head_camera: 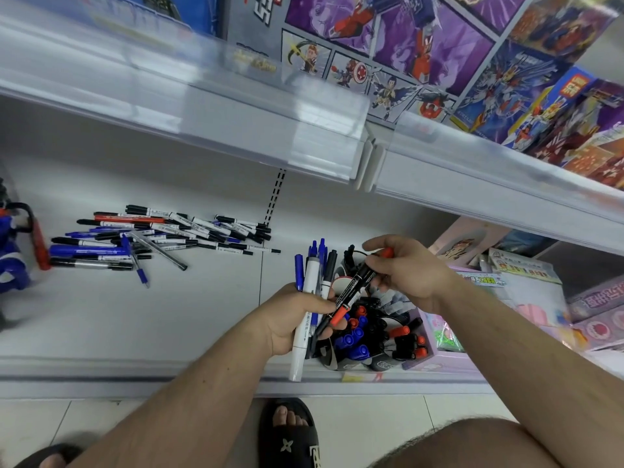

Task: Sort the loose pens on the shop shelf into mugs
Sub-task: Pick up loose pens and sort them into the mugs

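Right hand, centre-right of frame, pinches a black marker w/ red caps at both ends; white label text too small to read. Left hand just below grips a bundle of blue, white & black pens. Mugs under both hands hold capped markers. Loose pens lie piled mid-left on white shelf.

White shelf: loose pen pile well left of the hands' grip, mugs of capped pens just below it, pink boxes to its right, blue-red toy at far left edge.
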The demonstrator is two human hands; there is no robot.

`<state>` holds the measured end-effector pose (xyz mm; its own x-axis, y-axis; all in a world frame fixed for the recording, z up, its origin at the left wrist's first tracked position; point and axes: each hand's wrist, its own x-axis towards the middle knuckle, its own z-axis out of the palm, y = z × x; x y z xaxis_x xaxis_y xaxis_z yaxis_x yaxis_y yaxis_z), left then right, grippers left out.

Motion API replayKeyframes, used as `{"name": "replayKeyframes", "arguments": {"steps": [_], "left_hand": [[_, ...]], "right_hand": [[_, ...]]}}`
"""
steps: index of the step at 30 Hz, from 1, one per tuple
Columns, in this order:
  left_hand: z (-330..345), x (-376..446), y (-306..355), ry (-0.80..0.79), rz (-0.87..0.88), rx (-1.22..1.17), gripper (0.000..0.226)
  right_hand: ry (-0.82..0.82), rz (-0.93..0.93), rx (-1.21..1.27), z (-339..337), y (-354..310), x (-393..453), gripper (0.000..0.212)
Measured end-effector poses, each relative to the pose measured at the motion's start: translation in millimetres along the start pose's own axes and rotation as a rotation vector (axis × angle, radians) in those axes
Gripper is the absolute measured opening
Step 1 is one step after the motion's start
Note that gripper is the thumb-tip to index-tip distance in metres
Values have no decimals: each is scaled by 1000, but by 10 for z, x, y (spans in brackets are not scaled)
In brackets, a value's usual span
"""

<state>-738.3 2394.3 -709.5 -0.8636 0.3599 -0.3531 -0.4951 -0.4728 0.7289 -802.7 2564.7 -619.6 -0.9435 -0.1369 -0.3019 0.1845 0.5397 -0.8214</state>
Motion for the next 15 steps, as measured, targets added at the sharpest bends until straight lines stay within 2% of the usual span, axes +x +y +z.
{"name": "replayKeyframes", "arguments": {"steps": [6, 10, 13, 15], "left_hand": [[-91, -127, 96, 62, -4, 64, 34], [-278, -378, 246, 227, 17, 1, 12], [-493, -674, 408, 338, 66, -85, 12], [-616, -881, 531, 393, 101, -98, 12]], "right_hand": [[-105, 13, 23, 141, -61, 68, 10], [-64, -1, 158, 207, -168, 72, 9], [29, -5, 329, 290, -340, 104, 9], [29, -4, 408, 424, -488, 128, 8]]}}
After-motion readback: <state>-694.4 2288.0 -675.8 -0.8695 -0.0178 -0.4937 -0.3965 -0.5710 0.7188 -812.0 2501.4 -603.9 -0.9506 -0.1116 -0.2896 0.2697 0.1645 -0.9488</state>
